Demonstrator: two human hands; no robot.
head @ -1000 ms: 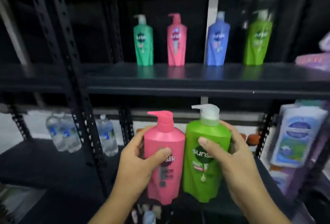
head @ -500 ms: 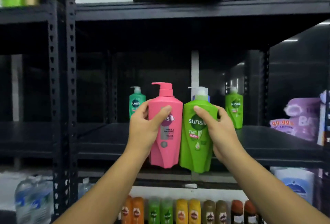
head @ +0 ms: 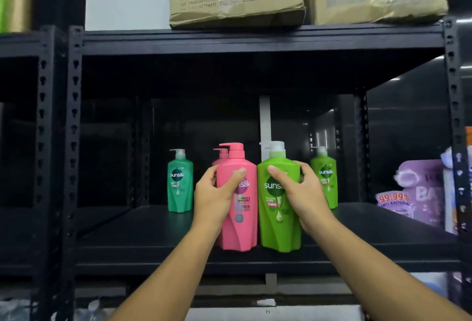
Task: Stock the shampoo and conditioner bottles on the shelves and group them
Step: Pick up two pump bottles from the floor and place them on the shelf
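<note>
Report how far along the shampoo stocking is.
Done: a teal bottle, a rear pink bottle and a rear green bottle stand at the back of the shelf. In hand: the left hand grips a front pink bottle, the right hand a front green bottle, at the shelf's front edge. Left: let go and push each back to its matching colour.

Both arms reach fwd from the near edge, bare, converging toward centre. L forearm [head: 178,269] comes in from lower left, R forearm [head: 370,264] from lower right; wrists approx. straight. L hand [head: 217,193] grips a pink bottle [head: 242,226], thumb across the front, fingers curled round its left side. R hand [head: 301,193] grips a green bottle [head: 278,231] likewise, fingers round the right side. Hands level, near each other, not touching.
</note>
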